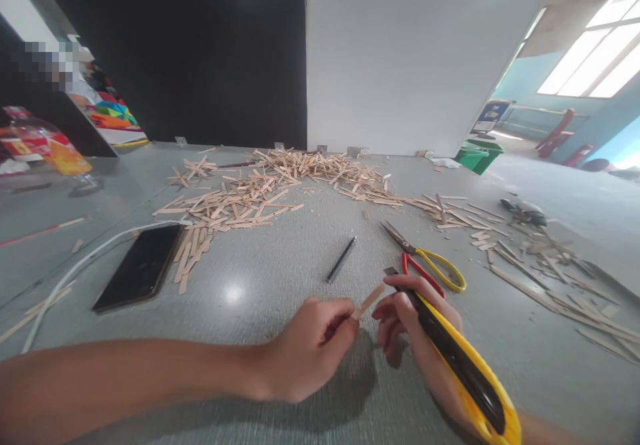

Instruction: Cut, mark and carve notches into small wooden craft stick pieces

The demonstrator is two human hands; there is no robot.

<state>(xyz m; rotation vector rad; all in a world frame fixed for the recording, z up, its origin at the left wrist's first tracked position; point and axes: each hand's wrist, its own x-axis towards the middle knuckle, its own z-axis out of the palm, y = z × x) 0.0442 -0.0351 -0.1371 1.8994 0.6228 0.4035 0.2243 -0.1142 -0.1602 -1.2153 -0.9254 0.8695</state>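
Note:
My left hand (317, 342), closed, pinches a short flat wooden stick (369, 300) near the bottom middle; the stick points up and right. Just right of it, my right hand (413, 318) is wrapped round a yellow and black utility knife (463, 358). The knife's tip lies close to the free end of the stick; whether they touch cannot be made out. Beyond my hands a dark pen (342, 259) lies on the grey table (280, 258). Scissors (425, 258) with one red and one yellow handle lie open behind my right hand.
A pile of wooden sticks (240, 198) arcs across the table's back, with more strips (555, 298) at right. A black phone (143, 265) and white cable (75, 265) lie left, near a bottle (55, 145). Black and white panels (385, 58) stand behind; a green bin (477, 155) is beyond.

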